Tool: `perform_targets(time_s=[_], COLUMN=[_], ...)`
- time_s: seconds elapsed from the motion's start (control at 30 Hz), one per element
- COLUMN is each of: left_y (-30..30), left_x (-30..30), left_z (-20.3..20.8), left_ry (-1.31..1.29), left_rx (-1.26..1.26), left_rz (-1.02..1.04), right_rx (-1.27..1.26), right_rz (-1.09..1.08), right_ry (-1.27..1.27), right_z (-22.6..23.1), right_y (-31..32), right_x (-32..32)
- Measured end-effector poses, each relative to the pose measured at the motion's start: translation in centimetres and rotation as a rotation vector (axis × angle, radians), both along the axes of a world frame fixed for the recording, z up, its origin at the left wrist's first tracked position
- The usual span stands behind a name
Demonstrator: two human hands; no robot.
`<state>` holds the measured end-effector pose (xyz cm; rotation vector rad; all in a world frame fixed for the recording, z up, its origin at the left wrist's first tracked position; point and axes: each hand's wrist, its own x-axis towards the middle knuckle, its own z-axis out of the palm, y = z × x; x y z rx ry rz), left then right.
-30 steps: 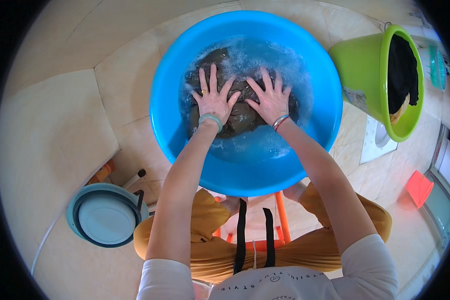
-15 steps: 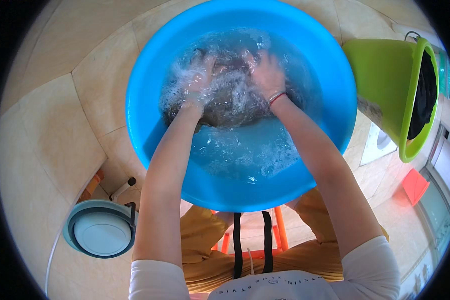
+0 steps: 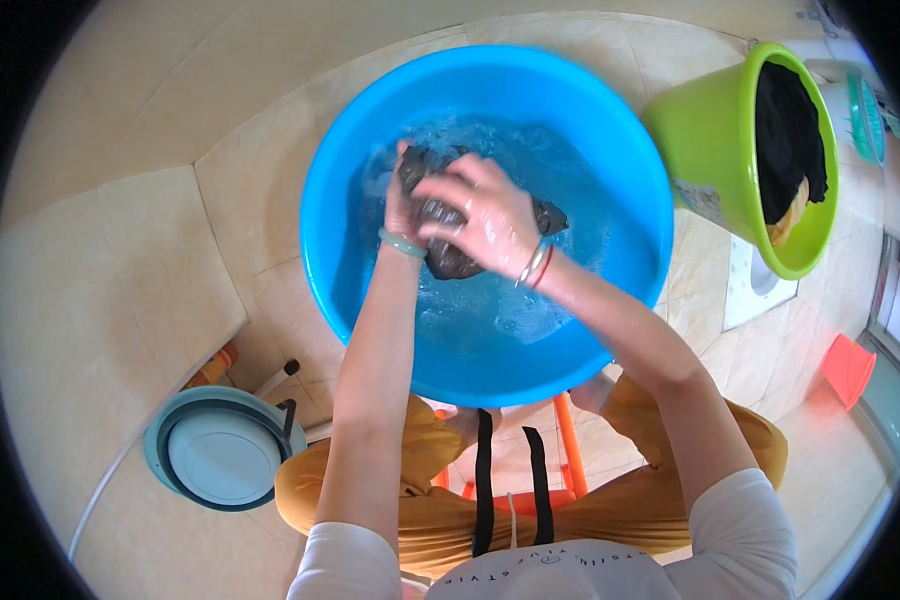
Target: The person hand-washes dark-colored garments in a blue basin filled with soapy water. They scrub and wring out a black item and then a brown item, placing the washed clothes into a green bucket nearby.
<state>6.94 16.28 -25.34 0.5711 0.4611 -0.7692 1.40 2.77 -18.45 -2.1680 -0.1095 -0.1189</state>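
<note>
A dark, wet cloth (image 3: 452,264) is bunched between my hands above the water in a big blue basin (image 3: 485,385). My left hand (image 3: 402,207), a pale green bangle at its wrist, grips the cloth's left side; most of its fingers are hidden behind the fabric. Over the top of the bundle curl the fingers of my right hand (image 3: 485,212), slightly blurred, with a light bracelet and a red string at the wrist. One end of the cloth sticks out beyond the right hand. Foamy, rippled water (image 3: 510,318) lies below.
To the right leans a green bucket (image 3: 705,150) with black and tan fabric inside, beside a white floor fixture (image 3: 755,290). A grey-green folding basin (image 3: 225,460) stands at lower left. An orange stool (image 3: 568,445) is between my legs; a red-orange container (image 3: 850,370) sits far right.
Both hands, earlier spread apart in the splashing water over the cloth, have come together and lifted it in a bunch. The view has shifted, and the water is calmer.
</note>
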Motion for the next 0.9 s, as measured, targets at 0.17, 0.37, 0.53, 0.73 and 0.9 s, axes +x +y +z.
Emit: perform_targets(time_s=[0.17, 0.37, 0.53, 0.73, 0.9], left_y=[-2.1, -1.6, -1.4, -1.5, -1.8], left_x=[-3.2, -5.8, -7.6, -8.4, -10.1], left_z=[5.4, 7.0, 7.2, 6.0, 5.3], left_ry=[-0.067, -0.044, -0.057, 0.004, 0.095], left_rx=[-0.073, -0.302, -0.228, 0.125, 0.433], left_rz=[0.120, 0.184, 0.218, 0.254, 0.296], right_rx=[-0.207, -0.191, -0.176, 0.016, 0.038], right_rz=[0.186, -0.038, -0.152, -0.172, -0.294], right_ry=[-0.164, -0.313, -0.388, -0.392, -0.127], right_z=[5.2, 7.8, 8.5, 7.4, 2.8], right_y=[2.5, 4.8, 4.8, 4.1, 1.7], right_x=[-4.3, -5.5, -5.4, -4.6, -4.0])
